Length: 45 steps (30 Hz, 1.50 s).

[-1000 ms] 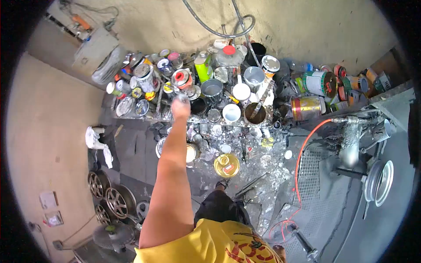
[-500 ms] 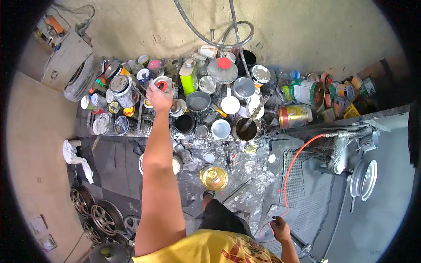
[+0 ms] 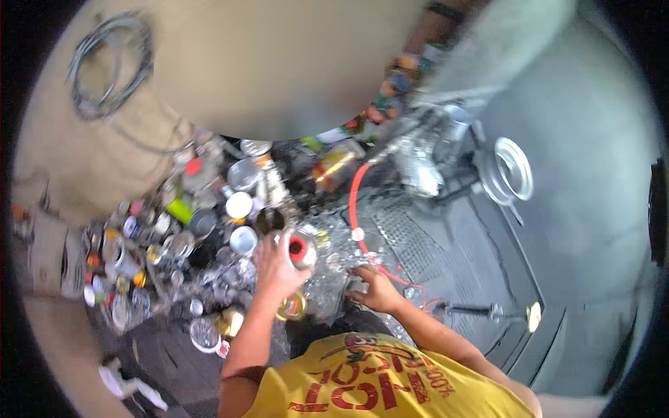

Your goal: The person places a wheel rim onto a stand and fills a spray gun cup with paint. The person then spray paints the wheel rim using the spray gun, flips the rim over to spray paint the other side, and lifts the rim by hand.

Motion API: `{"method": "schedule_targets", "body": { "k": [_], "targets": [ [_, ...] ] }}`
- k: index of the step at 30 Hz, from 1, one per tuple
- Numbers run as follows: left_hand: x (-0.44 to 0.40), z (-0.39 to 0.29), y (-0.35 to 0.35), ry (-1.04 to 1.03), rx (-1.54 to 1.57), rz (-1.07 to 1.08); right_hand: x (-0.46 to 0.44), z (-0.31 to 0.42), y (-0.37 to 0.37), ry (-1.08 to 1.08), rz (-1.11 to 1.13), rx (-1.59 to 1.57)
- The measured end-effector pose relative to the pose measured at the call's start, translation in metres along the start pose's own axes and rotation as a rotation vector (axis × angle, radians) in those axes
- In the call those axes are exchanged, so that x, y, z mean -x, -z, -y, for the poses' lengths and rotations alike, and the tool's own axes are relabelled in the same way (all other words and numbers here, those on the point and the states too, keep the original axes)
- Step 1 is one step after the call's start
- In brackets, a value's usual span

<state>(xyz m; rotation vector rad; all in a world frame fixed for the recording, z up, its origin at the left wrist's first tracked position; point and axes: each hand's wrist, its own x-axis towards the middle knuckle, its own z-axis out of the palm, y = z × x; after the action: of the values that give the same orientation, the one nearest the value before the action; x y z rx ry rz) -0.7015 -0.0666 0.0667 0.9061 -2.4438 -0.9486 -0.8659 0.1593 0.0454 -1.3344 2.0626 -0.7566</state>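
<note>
My left hand [image 3: 276,267] is closed round a metal can [image 3: 306,244] with a red-ringed dark opening, held above the cluttered bench. Off to its right, my right hand [image 3: 378,290] has its thumb and fingers curved with a gap between them; I see nothing held there, though the fingertips are blurred. Just left of the can stands a brown-stained open tin [image 3: 270,221], beside a white cup [image 3: 244,240]. Below my left hand, a gold-coloured tin [image 3: 292,306] sits on the floor, partly covered by my wrist.
Crowded on the bench are paint cans, including a lime-green can [image 3: 179,209] and a gold-and-red can [image 3: 337,166]. A red hose [image 3: 354,198] runs down past my right hand. At the right is a wheel rim [image 3: 511,171]. A black stand [image 3: 481,310] lies low.
My left hand has carried the can from the back left of the bench toward me and rightward. My right hand has come up nearer to it. The view has swung right and blurred.
</note>
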Motion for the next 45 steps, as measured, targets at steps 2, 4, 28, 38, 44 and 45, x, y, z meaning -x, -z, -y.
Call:
{"method": "schedule_targets", "body": {
  "k": [2, 4, 28, 38, 44, 45],
  "targets": [
    [-0.006, -0.054, -0.036, -0.103, 0.054, 0.067, 0.001, -0.002, 0.023, -0.015, -0.076, 0.014],
    [-0.018, -0.112, -0.056, -0.257, 0.084, 0.077, 0.006, -0.025, 0.041, 0.121, -0.331, 0.06],
    [0.039, -0.165, -0.167, 0.223, 0.388, 0.144, -0.122, -0.095, 0.49, 0.273, -0.666, 1.011],
    [0.035, -0.177, -0.175, 0.226, 0.393, 0.068, -0.162, -0.109, 0.507, 0.317, -0.562, 1.153],
    [0.026, -0.176, -0.182, 0.224, 0.375, 0.085, -0.162, -0.108, 0.511, 0.223, -0.569, 1.115],
    [0.025, -0.178, -0.182, 0.231, 0.37, 0.083, -0.162, -0.106, 0.509, 0.167, -0.606, 1.055]
  ]
}}
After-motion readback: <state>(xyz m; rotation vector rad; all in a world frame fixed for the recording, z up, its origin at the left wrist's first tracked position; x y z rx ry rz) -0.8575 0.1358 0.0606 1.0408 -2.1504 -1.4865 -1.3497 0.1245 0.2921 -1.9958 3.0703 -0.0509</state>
